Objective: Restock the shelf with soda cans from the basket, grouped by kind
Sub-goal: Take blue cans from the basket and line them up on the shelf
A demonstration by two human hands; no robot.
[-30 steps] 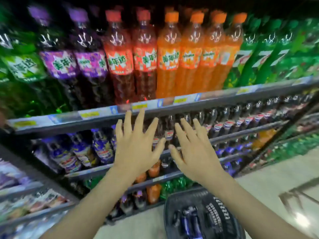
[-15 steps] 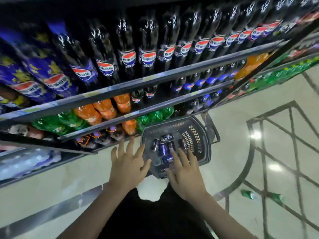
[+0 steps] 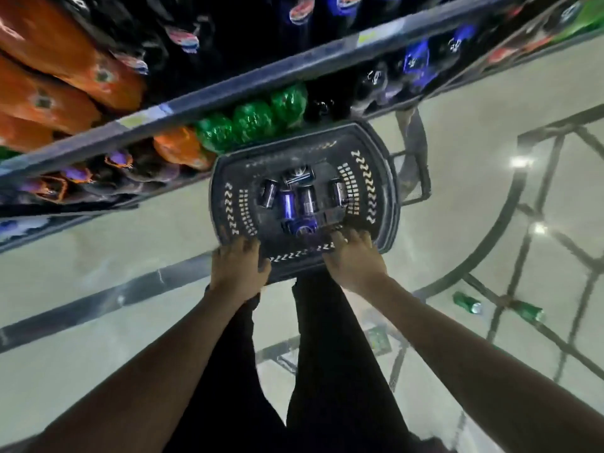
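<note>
Two bare forearms reach down past your dark trouser legs [image 3: 330, 371] toward the dark plastic shopping basket [image 3: 385, 191] on the pale tiled floor [image 3: 98, 289]. Your left hand [image 3: 240, 266] is at the basket's near rim on its left side, fingers bent over the edge; the blur keeps me from saying whether it truly grips the rim. Your right hand [image 3: 354, 256] is at the near rim on the right side, fingertips dipping just inside the basket; whether they curl round anything I cannot tell.

Inside the basket lie several blue and dark soda cans [image 3: 289, 204], on their sides and close together, the nearest one just beyond your right fingertips. The basket's handle [image 3: 415, 158] is folded out to the far right.

To your right, well apart from the basket, two green cans [image 3: 467, 303] lie on the floor.

Beyond the basket runs the grey metal shelf [image 3: 228, 93]. Its lower tier holds green bottles [image 3: 255, 120], an orange bottle [image 3: 179, 148] and purple-capped bottles [image 3: 117, 160]; the tier above holds large orange bottles [image 3: 49, 73] and dark cola bottles [image 3: 196, 37].
</note>
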